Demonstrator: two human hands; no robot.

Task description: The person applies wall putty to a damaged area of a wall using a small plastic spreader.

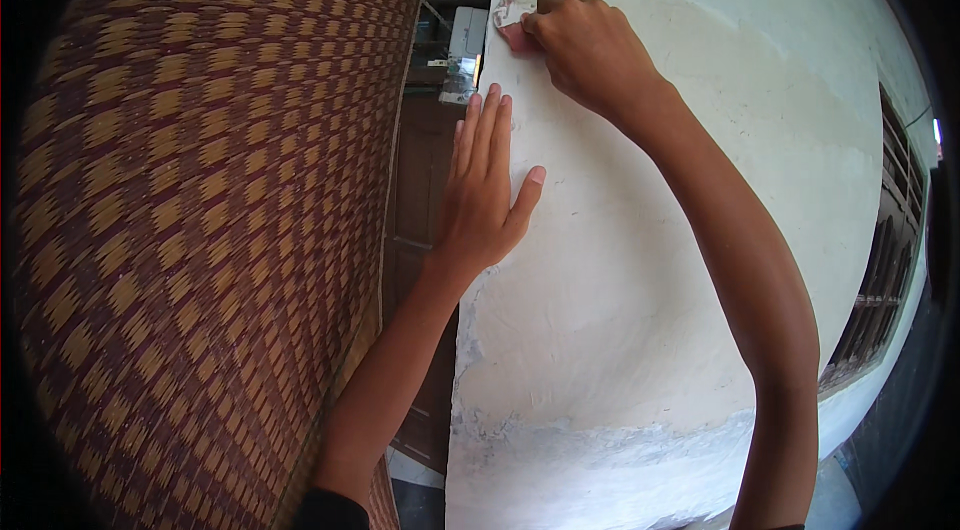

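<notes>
A white plastered wall with patchy beige areas fills the middle and right. High up near its left edge, my right hand is closed around a small flat reddish piece. White paste-like matter shows beside that piece, against the wall; whether the piece is a scraper or a folded sheet I cannot tell. Lower down, my left hand lies along the wall's left corner, fingers stretched upward and thumb spread out on the plaster. It holds nothing.
A brown and tan woven mat-like panel stands close on the left. In the gap behind the corner are a white box-shaped device and a brown wooden door. A window with dark bars sits at the far right. Rough, chipped plaster runs low down.
</notes>
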